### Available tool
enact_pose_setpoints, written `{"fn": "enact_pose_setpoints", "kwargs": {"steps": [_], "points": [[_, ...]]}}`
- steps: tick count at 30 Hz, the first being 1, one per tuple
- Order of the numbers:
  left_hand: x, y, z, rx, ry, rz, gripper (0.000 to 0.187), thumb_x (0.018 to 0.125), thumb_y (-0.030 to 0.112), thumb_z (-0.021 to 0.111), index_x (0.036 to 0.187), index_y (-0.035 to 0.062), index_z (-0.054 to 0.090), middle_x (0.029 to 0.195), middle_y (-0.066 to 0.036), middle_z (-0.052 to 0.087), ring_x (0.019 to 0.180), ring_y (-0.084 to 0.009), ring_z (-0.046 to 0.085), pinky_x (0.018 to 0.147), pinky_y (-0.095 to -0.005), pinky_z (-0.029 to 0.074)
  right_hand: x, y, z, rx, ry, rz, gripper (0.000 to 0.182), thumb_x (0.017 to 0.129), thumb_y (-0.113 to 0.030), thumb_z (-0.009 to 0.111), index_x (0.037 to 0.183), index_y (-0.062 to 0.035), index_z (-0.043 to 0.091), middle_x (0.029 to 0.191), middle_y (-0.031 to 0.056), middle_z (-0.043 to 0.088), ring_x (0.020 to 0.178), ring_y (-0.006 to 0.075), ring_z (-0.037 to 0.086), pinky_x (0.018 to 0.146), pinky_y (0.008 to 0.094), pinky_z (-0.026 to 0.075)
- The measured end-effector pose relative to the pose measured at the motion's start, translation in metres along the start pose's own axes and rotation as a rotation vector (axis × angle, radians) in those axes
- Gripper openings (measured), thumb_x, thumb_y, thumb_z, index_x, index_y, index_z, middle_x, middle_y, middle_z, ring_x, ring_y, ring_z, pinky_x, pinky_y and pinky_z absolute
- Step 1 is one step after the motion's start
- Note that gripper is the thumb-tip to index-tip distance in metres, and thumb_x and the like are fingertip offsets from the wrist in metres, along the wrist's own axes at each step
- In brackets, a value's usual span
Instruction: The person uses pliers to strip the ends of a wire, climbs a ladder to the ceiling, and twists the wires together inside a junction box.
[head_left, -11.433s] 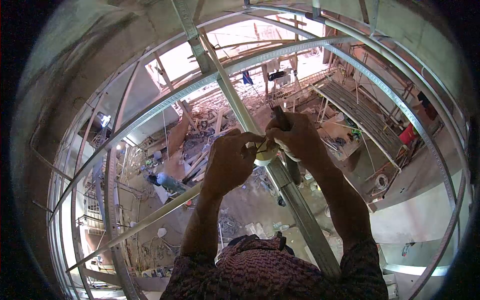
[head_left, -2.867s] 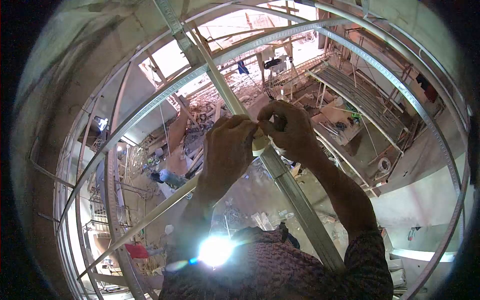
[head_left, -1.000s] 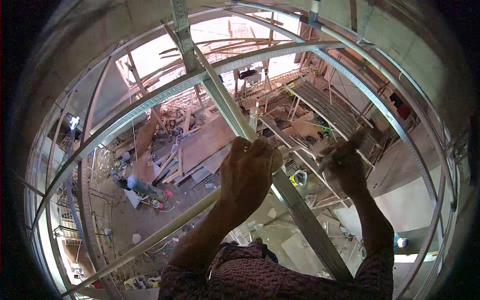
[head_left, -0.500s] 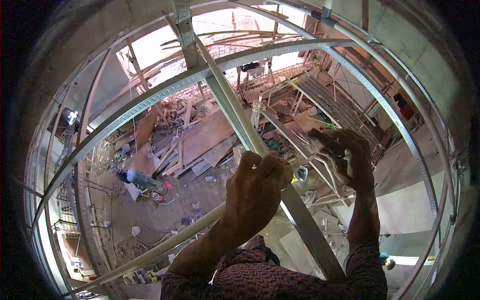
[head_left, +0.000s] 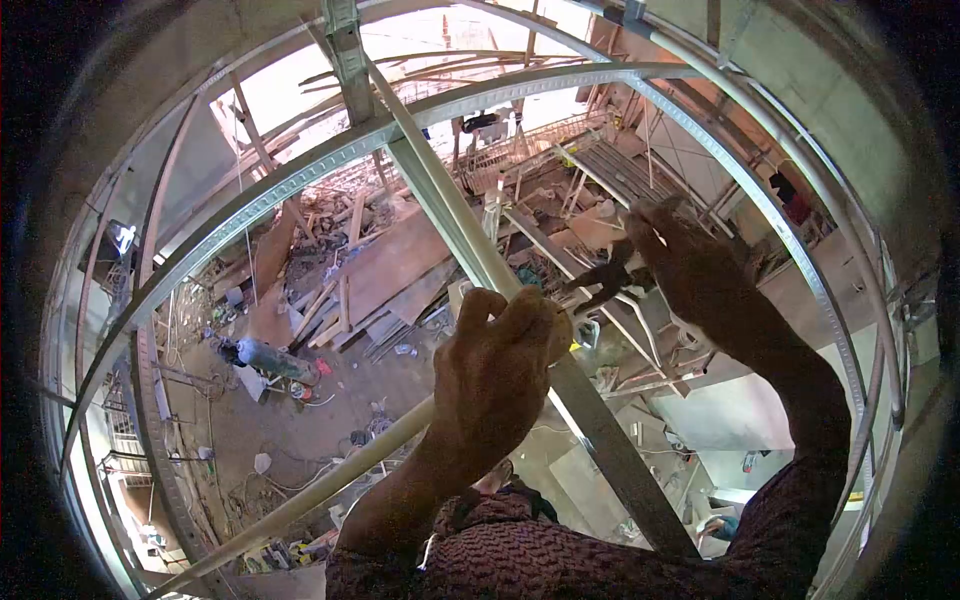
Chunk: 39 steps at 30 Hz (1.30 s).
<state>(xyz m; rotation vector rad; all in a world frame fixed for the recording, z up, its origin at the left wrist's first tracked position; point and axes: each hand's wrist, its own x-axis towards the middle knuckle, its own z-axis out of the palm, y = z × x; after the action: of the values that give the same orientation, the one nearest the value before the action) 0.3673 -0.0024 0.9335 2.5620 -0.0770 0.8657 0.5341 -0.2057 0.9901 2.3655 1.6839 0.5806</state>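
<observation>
My left hand (head_left: 490, 365) is closed at the crossing of a pale pipe (head_left: 450, 195) and a flat metal bar (head_left: 620, 455). Another length of pale pipe (head_left: 300, 515) comes up from the lower left to this hand; whether the two lengths join is hidden behind it. To the right, my raised right hand (head_left: 690, 270) has curled fingers around a dark two-pronged tool that looks like pincers (head_left: 603, 283). Its prongs are apart and point left, toward my left hand. What lies between my left fingertips is too small to make out.
A curved perforated metal strip (head_left: 270, 187) arches across above my hands, with another curved strip (head_left: 780, 215) at the right. Far below, a blue gas cylinder (head_left: 270, 358) lies on the floor among boards (head_left: 390, 265) and scattered debris.
My right hand has risen and turned, its elbow swinging out to the right, and the dark tool now shows plainly. My left hand keeps its grip while the view shifts slightly.
</observation>
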Motion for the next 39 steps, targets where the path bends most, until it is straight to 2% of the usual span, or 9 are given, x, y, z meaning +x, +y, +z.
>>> {"fn": "enact_pose_setpoints", "kwargs": {"steps": [3, 13, 15, 18, 21, 27, 34, 36, 39], "points": [[0.001, 0.001, -0.003, 0.053, -0.015, 0.050, 0.028, 0.077, 0.001, 0.073, 0.105, 0.0007, 0.071, 0.111, -0.004, 0.062, 0.096, -0.0239, 0.055, 0.066, -0.0349, 0.062, 0.007, 0.000, -0.013, -0.076, -0.102, -0.044, 0.051, 0.090, -0.014, 0.065, 0.135, 0.0060, 0.050, 0.134, 0.0250, 0.056, 0.109, 0.0335, 0.066, 0.085, 0.0428, 0.060], [-0.001, -0.001, 0.002, 0.030, 0.018, 0.037, 0.034, 0.075, 0.004, 0.074, 0.109, 0.0050, 0.072, 0.112, -0.004, 0.065, 0.094, -0.0268, 0.058, 0.072, -0.0385, 0.059, 0.010, -0.006, -0.036, -0.087, -0.130, 0.024, 0.048, 0.091, -0.017, 0.062, 0.134, 0.0031, 0.051, 0.127, 0.0207, 0.059, 0.105, 0.0288, 0.066, 0.078, 0.0401, 0.060], [-0.001, 0.000, 0.002, 0.040, 0.007, 0.026, 0.036, 0.076, 0.006, 0.075, 0.112, 0.0075, 0.071, 0.110, -0.004, 0.066, 0.093, -0.0287, 0.059, 0.075, -0.0399, 0.056, 0.006, -0.005, -0.034, -0.185, 0.011, -0.049, 0.048, 0.091, -0.016, 0.063, 0.133, 0.0025, 0.051, 0.125, 0.0206, 0.059, 0.102, 0.0299, 0.067, 0.073, 0.0398, 0.061], [-0.001, 0.000, 0.001, 0.028, 0.002, 0.022, 0.036, 0.075, 0.006, 0.075, 0.111, 0.0075, 0.072, 0.111, -0.006, 0.068, 0.094, -0.0293, 0.061, 0.076, -0.0399, 0.057, 0.009, -0.009, -0.035, -0.312, -0.053, -0.049, 0.047, 0.090, -0.016, 0.063, 0.131, 0.0031, 0.051, 0.125, 0.0215, 0.059, 0.098, 0.0304, 0.068, 0.069, 0.0392, 0.062], [0.000, 0.001, 0.000, 0.010, 0.031, 0.012, 0.037, 0.074, 0.004, 0.076, 0.110, 0.0065, 0.073, 0.112, -0.009, 0.070, 0.094, -0.0307, 0.062, 0.079, -0.0399, 0.057, 0.007, -0.010, -0.032, -0.056, -0.054, 0.008, 0.046, 0.083, -0.001, 0.067, 0.127, 0.0043, 0.051, 0.113, 0.0199, 0.056, 0.096, 0.0350, 0.066, 0.079, 0.0443, 0.060], [0.001, 0.002, 0.000, 0.041, 0.030, 0.015, 0.036, 0.072, 0.003, 0.077, 0.109, 0.0040, 0.073, 0.112, -0.011, 0.072, 0.094, -0.0319, 0.063, 0.081, -0.0416, 0.056, 0.012, -0.010, -0.047, 0.023, -0.272, 0.027, 0.047, 0.079, -0.002, 0.071, 0.122, 0.0039, 0.052, 0.111, 0.0189, 0.056, 0.099, 0.0345, 0.063, 0.078, 0.0415, 0.061], [0.002, 0.000, 0.003, 0.107, 0.045, 0.060, 0.027, 0.077, 0.006, 0.076, 0.103, 0.0042, 0.072, 0.114, -0.005, 0.066, 0.096, -0.0266, 0.058, 0.074, -0.0378, 0.059, 0.002, -0.019, -0.051, -0.051, -0.099, 0.041, 0.041, 0.081, -0.004, 0.068, 0.119, 0.0027, 0.053, 0.108, 0.0190, 0.055, 0.096, 0.0335, 0.063, 0.076, 0.0424, 0.059], [0.002, 0.000, 0.002, 0.111, 0.038, 0.055, 0.027, 0.076, 0.006, 0.076, 0.103, 0.0040, 0.071, 0.113, -0.005, 0.066, 0.095, -0.0267, 0.058, 0.075, -0.0372, 0.058, 0.003, -0.018, -0.052, -0.118, 0.000, -0.014, 0.021, 0.088, -0.014, 0.062, 0.103, 0.0008, 0.058, 0.097, 0.0171, 0.058, 0.089, 0.0306, 0.066, 0.071, 0.0417, 0.059], [0.002, 0.002, 0.001, 0.102, 0.050, 0.047, 0.025, 0.077, 0.007, 0.076, 0.101, 0.0041, 0.071, 0.112, -0.004, 0.066, 0.094, -0.0265, 0.058, 0.074, -0.0368, 0.058, 0.003, -0.019, -0.054, -0.050, 0.013, 0.029, 0.018, 0.088, -0.014, 0.062, 0.099, 0.0000, 0.059, 0.094, 0.0165, 0.058, 0.088, 0.0306, 0.066, 0.075, 0.0434, 0.058]]}}
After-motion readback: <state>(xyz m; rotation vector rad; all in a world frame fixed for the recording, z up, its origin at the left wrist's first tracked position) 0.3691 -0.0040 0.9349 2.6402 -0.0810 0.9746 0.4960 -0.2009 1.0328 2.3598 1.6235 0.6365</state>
